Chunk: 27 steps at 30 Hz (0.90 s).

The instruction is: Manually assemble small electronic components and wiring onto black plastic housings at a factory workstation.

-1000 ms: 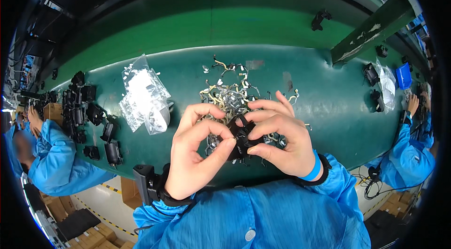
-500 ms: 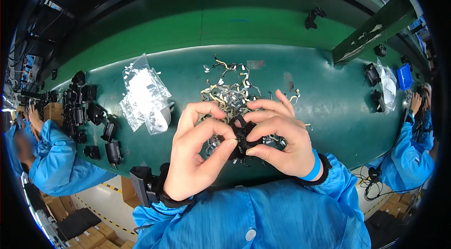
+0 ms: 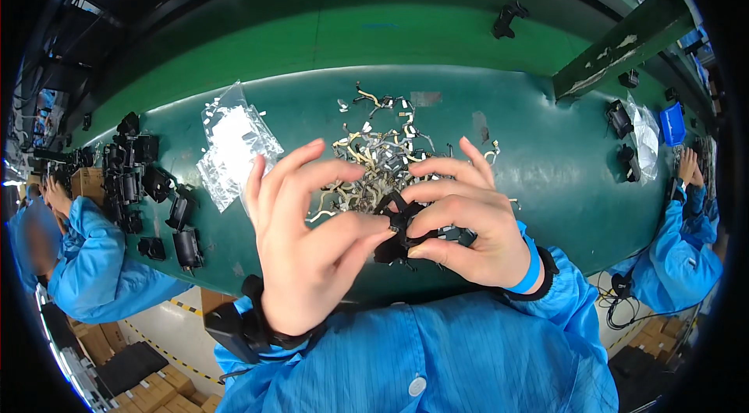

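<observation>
Over the near middle of the green bench, a small black plastic part (image 3: 401, 222) is held by my right hand (image 3: 472, 230), with thumb and forefinger closed on its right side. My left hand (image 3: 308, 237) meets its left edge in a pinch, the other fingers fanned upward. Whatever lies between the left thumb and forefinger is too small to make out. Under and beyond both hands spreads a loose heap of short cables (image 3: 382, 149) with white and dark connectors. The fingers hide part of the heap and much of the black part.
A clear plastic bag of small white pieces (image 3: 234, 132) lies left of the heap. Farther left are several black housings (image 3: 129, 171). A green post (image 3: 624, 42) rises at the right, near a blue bin (image 3: 672, 124). Co-workers in blue sit at both sides.
My left hand has turned, its outer fingers lifting and spreading away while thumb and forefinger stay by the black part. My right hand keeps its hold. The view has shifted slightly.
</observation>
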Motion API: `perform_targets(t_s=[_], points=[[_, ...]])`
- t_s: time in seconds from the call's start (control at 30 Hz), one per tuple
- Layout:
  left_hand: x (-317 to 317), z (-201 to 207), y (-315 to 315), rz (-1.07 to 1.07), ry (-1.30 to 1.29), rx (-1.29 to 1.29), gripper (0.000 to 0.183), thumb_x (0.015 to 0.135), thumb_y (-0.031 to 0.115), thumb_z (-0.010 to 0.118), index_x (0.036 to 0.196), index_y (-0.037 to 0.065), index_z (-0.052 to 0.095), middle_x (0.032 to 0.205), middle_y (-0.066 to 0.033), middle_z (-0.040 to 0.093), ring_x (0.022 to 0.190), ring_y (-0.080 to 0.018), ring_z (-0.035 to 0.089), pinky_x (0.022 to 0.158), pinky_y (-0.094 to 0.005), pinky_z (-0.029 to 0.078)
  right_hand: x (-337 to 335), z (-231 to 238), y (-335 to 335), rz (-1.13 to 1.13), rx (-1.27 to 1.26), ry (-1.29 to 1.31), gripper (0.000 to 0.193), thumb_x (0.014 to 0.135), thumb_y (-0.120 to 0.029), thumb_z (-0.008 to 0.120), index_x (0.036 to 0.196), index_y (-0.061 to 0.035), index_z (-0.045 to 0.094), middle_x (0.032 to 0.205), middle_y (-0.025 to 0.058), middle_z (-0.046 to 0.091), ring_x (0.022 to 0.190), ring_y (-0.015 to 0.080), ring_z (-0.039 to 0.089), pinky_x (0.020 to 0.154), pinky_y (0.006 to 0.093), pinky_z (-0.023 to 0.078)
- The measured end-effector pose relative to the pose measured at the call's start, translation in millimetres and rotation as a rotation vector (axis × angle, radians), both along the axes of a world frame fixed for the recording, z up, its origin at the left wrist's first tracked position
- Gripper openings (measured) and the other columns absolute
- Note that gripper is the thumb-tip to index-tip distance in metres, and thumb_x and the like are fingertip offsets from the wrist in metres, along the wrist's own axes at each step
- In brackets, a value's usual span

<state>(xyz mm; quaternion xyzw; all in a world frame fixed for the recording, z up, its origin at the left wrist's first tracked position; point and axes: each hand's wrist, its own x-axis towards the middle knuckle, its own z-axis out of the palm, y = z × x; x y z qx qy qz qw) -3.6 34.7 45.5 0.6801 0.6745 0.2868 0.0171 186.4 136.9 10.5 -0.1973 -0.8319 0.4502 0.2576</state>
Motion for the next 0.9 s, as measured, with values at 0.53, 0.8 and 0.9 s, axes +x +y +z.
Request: perform_targets(t_s=[0.53,0.8,0.9], points=[[-15,-34,7,-0.057,-0.843,-0.171,0.014,0.069,0.002,0.076,0.08,0.009,0.07,0.115,-0.0092,0.052,0.112,-0.0249,0.049,0.1,-0.037,0.036,-15,10,21,0.081,0.1,-0.114,0.045,0.072,-0.022,0.08,0.111,-0.0139,0.059,0.105,0.0011,0.064,0.119,0.0227,0.054,0.114,0.0593,0.017],[-2,-77,-13,0.227,-0.755,0.289,0.041,0.087,0.001,0.054,0.128,0.001,0.05,0.146,-0.0129,0.037,0.136,-0.0244,0.036,0.114,-0.0402,0.024,-130,-25,135,-0.534,0.585,0.012,0.036,0.079,-0.024,0.074,0.108,-0.0089,0.06,0.099,0.0055,0.068,0.109,0.0275,0.056,0.11,0.0561,0.025],[-2,-79,-11,0.205,-0.787,0.259,0.038,0.088,0.002,0.054,0.126,0.001,0.051,0.145,-0.0131,0.038,0.134,-0.0243,0.038,0.113,-0.0395,0.026,-160,-40,162,-0.56,0.746,-0.054,0.032,0.075,-0.025,0.076,0.096,-0.0056,0.062,0.088,0.0079,0.066,0.106,0.0308,0.054,0.112,0.0564,0.024]])
